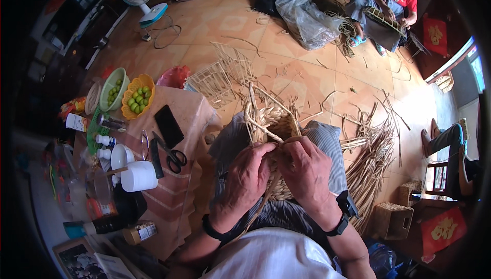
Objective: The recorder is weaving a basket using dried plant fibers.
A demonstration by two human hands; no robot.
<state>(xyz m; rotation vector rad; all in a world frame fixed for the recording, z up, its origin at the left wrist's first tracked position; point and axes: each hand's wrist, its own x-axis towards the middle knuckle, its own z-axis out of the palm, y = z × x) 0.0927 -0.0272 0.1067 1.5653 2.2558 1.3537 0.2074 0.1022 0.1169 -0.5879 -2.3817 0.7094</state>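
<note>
A woven straw basket point(271, 117) rests on my lap, over grey striped cloth point(330, 143). Its mouth faces up, with a wrapped rim point(263, 131) running along the left side. My left hand point(249, 169) is closed in a pinch at the near edge of that rim. Close beside it, my right hand point(307, 169) also pinches the same edge, the fingertips of both almost meeting. What lies exactly between the fingertips is mostly hidden. A loose straw strand point(267, 197) trails down from under the hands toward my waist.
At left, a cloth-covered table point(176, 202) holds scissors point(175, 160), a phone point(169, 126), a white cup point(139, 176) and an orange fruit bowl point(138, 97). Dried straw point(365, 176) is heaped at right. Ahead stand a wire frame point(212, 82) and a seated person point(394, 3) weaving.
</note>
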